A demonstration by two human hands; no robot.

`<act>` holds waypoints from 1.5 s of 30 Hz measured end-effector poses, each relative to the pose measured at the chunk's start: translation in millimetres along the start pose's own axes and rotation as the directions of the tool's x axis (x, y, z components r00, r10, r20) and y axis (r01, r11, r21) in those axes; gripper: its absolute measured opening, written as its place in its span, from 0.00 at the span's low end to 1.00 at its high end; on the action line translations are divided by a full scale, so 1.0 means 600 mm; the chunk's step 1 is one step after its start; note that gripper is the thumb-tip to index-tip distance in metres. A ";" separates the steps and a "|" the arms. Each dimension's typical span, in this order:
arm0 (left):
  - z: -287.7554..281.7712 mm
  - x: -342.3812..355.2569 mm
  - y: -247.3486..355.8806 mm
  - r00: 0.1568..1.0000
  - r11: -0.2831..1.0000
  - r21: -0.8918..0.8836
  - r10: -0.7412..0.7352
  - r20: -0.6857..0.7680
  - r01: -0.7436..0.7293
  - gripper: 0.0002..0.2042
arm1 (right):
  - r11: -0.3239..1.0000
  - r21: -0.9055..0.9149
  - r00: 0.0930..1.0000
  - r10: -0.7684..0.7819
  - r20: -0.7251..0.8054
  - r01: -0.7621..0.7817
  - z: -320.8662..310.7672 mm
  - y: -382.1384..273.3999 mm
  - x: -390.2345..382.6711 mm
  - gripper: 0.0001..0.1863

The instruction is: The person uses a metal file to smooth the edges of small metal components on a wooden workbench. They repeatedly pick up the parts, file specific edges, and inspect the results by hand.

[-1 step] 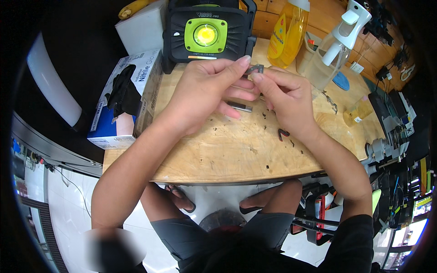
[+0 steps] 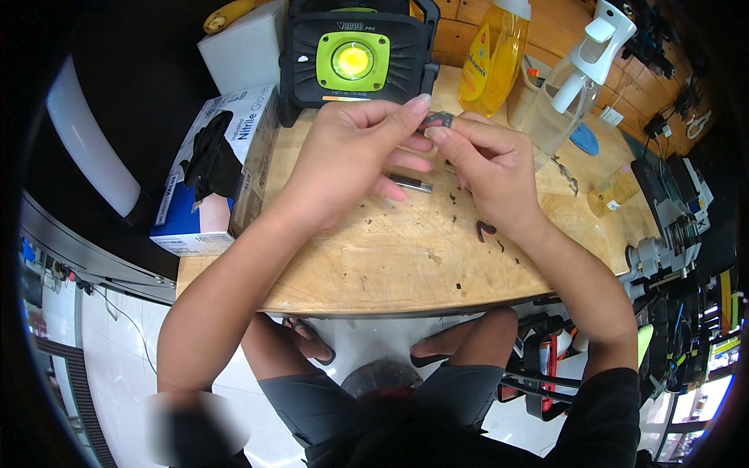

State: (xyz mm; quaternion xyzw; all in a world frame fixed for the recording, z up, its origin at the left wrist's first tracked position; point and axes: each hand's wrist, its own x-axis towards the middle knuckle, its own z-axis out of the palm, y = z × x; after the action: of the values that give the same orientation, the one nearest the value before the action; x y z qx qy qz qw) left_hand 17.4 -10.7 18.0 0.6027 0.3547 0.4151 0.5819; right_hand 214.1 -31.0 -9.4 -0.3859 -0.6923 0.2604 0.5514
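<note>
My left hand (image 2: 363, 152) and my right hand (image 2: 491, 168) meet above the wooden table, pinching a small dark grey piece (image 2: 439, 119) between thumbs and fingers. The lower fingers of my left hand are loosely curled below it. A narrow silver metal bar (image 2: 413, 183) lies on the table just beneath my hands. A curled black-and-red bit (image 2: 484, 230) lies right of them among small dark scraps. Exactly how the fingertips grip the piece is partly hidden.
Around the wooden table (image 2: 367, 273) stand a glove box (image 2: 250, 140), a white box (image 2: 238, 54), a lit work lamp (image 2: 355, 58), a yellow bottle (image 2: 488, 66), a spray bottle (image 2: 577, 78), a cup (image 2: 608, 195), a blue pad (image 2: 583, 139) and dark equipment (image 2: 679, 218) at right.
My left hand's lower fingers have curled very slightly inward, and the pinched piece has shifted a tiny bit. Everything else looks the same.
</note>
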 end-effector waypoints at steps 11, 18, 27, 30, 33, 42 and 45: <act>-0.008 0.007 -0.016 0.958 0.953 0.141 0.280 -0.065 -0.269 0.15 | 0.976 0.112 0.982 0.183 0.046 -0.187 -0.018 0.001 0.013 0.10; -0.008 0.010 -0.015 0.951 0.937 0.226 0.293 -0.102 -0.265 0.13 | 0.990 0.096 0.994 0.100 0.045 -0.104 0.004 -0.004 0.004 0.10; -0.004 0.013 -0.026 0.958 0.920 0.309 0.277 -0.075 -0.242 0.11 | 0.989 0.142 0.999 0.034 -0.023 -0.031 0.011 0.001 0.003 0.07; -0.003 0.009 -0.025 0.958 0.929 0.263 0.284 -0.049 -0.262 0.11 | 0.991 0.124 0.999 0.053 0.010 -0.054 0.006 0.005 0.004 0.06; -0.004 0.011 -0.029 0.956 0.932 0.226 0.292 -0.009 -0.282 0.12 | 0.984 0.101 0.987 0.144 0.064 -0.150 0.000 -0.002 0.009 0.06; -0.006 0.018 -0.029 0.972 0.962 0.144 0.234 -0.002 -0.231 0.17 | 0.945 0.168 0.960 0.274 0.059 -0.280 -0.011 -0.008 0.014 0.07; -0.006 0.017 -0.029 0.967 0.962 0.098 0.252 0.029 -0.253 0.17 | 0.946 0.180 0.963 0.266 0.052 -0.271 -0.010 -0.008 0.015 0.07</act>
State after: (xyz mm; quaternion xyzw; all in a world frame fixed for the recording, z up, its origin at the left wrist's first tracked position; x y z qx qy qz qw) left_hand 19.0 1.1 1.3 0.6751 0.2906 0.4624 0.4959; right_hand 217.7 -26.9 0.8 -0.4197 -0.6136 0.4016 0.5349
